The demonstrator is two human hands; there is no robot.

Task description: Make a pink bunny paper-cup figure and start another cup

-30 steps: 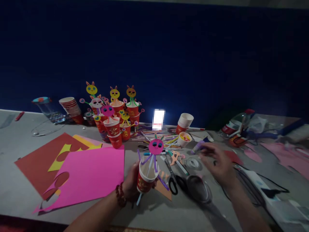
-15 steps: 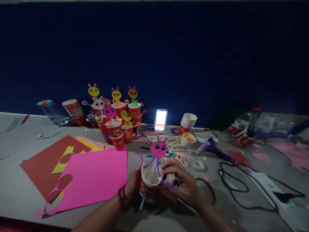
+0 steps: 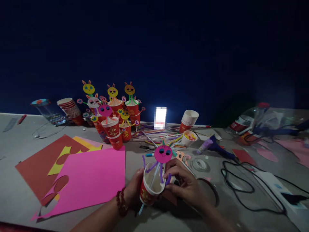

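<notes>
My left hand [image 3: 135,187] is wrapped round a red and white paper cup [image 3: 147,193], tilted with its mouth toward me. A pale blue straw [image 3: 142,208] runs through the cup and pokes out below. Above the rim stands a round pink paper face [image 3: 163,154] with ears and blue-lidded eyes. Purple pipe cleaners [image 3: 151,167] hang from the face to the rim. At the cup's right side, my right hand [image 3: 182,182] pinches a bent purple pipe cleaner [image 3: 168,179] between thumb and fingers.
Finished-looking cup figures [image 3: 112,124] stand at the back left. Pink card [image 3: 96,177] and brown card [image 3: 31,164] lie left. Pencils and straws [image 3: 159,135], a cup of paper scraps [image 3: 189,138], a tape roll [image 3: 201,164], a glue gun [image 3: 218,148] and a black cable [image 3: 238,190] are behind and right.
The purple pipe cleaner at the cup's right has been bent from pointing outward to upward by my right hand. The cup and face have shifted slightly right in view.
</notes>
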